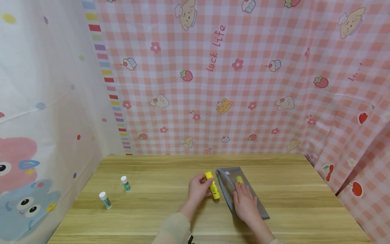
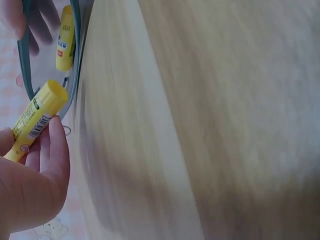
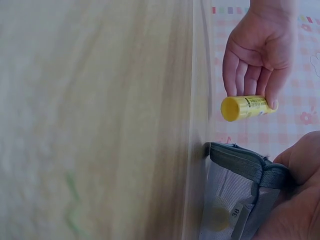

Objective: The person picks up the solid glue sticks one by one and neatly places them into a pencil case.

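My left hand (image 1: 198,189) pinches a yellow glue stick (image 1: 214,190) between thumb and fingers, just left of a grey mesh zip pouch (image 1: 230,174). In the left wrist view, the end of this glue stick (image 2: 36,112) overlaps the pouch's open mouth. My right hand (image 1: 246,204) grips the pouch by its side, and the zip edges (image 3: 242,159) stand apart. A second yellow glue stick (image 2: 65,40) lies inside the pouch and shows through the mesh in the head view.
Two small glue sticks with white caps and green labels stand on the left of the wooden table (image 1: 146,217), one nearer (image 1: 105,200) and one farther (image 1: 125,184). A pink checked cloth (image 1: 207,88) hangs behind the table, with a white printed cloth (image 1: 61,101) at the left.
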`<state>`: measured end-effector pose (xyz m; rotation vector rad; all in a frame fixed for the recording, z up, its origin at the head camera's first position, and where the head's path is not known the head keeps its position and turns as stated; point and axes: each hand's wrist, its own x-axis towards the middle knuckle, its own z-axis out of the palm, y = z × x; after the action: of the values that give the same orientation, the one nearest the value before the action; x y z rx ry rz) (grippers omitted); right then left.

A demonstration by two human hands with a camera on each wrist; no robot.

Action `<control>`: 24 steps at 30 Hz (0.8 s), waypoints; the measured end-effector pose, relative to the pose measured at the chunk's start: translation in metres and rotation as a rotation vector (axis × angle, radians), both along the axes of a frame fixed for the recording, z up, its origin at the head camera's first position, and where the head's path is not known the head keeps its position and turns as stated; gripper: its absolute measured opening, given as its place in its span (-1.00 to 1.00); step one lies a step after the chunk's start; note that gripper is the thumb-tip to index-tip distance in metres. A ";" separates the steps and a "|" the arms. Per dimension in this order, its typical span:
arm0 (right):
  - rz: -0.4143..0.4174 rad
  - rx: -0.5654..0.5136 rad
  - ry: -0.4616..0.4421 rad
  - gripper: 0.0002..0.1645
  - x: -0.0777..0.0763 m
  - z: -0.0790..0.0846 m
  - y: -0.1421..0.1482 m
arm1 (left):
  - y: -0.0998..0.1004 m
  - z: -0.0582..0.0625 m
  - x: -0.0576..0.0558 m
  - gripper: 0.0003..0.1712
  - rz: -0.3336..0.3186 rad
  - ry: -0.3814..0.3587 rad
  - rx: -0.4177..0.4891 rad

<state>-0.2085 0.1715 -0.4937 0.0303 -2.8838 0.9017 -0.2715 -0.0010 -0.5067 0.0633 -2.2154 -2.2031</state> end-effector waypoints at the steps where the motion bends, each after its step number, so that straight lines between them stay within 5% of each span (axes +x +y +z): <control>1: 0.000 0.000 0.000 -0.48 0.000 0.000 0.000 | 0.001 0.000 0.001 -0.77 -0.003 -0.003 0.009; 24: -0.006 0.010 -0.006 -0.48 0.000 0.001 0.001 | 0.027 -0.005 0.014 -0.69 -0.020 -0.083 0.041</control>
<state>-0.2082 0.1721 -0.4922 0.0196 -2.8924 0.8882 -0.2578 0.0257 -0.5121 0.1362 -2.2216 -2.2965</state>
